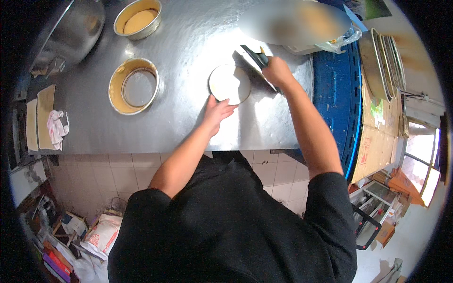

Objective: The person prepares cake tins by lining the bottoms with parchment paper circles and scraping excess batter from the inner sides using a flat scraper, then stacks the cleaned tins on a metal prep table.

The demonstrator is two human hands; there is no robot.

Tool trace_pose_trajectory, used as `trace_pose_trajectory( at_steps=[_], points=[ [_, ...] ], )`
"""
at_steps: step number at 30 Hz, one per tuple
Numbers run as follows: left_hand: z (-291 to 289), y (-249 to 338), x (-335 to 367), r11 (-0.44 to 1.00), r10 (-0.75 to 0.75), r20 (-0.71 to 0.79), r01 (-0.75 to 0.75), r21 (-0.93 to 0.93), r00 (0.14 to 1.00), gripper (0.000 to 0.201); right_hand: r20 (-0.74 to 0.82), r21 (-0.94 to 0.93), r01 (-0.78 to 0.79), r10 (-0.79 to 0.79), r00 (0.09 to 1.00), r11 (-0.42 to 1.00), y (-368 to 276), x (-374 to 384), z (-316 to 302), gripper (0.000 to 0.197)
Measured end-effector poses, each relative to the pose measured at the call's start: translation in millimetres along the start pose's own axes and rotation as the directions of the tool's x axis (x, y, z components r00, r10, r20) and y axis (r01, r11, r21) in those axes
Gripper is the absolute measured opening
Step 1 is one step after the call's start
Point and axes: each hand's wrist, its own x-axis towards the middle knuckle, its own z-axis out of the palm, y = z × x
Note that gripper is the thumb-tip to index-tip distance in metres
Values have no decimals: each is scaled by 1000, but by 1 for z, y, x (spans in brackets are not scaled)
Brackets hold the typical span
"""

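A round pale disc (pixel 230 84), washed out by glare, lies on the metal table in front of me. My left hand (pixel 219 112) is at its near edge, fingers apart and touching the rim. To the right of the disc, my right hand (pixel 277 71) is closed round a black-handled tool (pixel 255 56). Its handle slants toward the far left, and a thin dark edge runs below it; I cannot make out whether that is blade or shadow. On the left stands a round metal cake tin (pixel 114 89), the grey tabletop or a grey base showing inside.
Another round tin (pixel 152 29) with a tan inside stands farther back. A large steel bowl (pixel 82 33) is far left, near a pinkish cloth (pixel 56 128). A blue crate-like surface (pixel 332 99) and cardboard (pixel 377 141) border the table's right side. A blurred patch covers the back right.
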Motion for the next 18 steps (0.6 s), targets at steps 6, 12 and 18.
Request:
trace_pose_trajectory(
  at_steps=[6,12,18],
  points=[
    [-13,42,26,983,-165,87,157,90,982,46,-122,551,-54,145,982,833,35,-87,-22,30],
    [23,72,8,788,76,83,-111,605,994,34,-130,830,-53,286,949,555,66,-106,-23,22],
    [42,104,-29,543,313,166,-320,777,935,32,-43,848,-133,317,947,513,49,-123,-63,25]
  ],
)
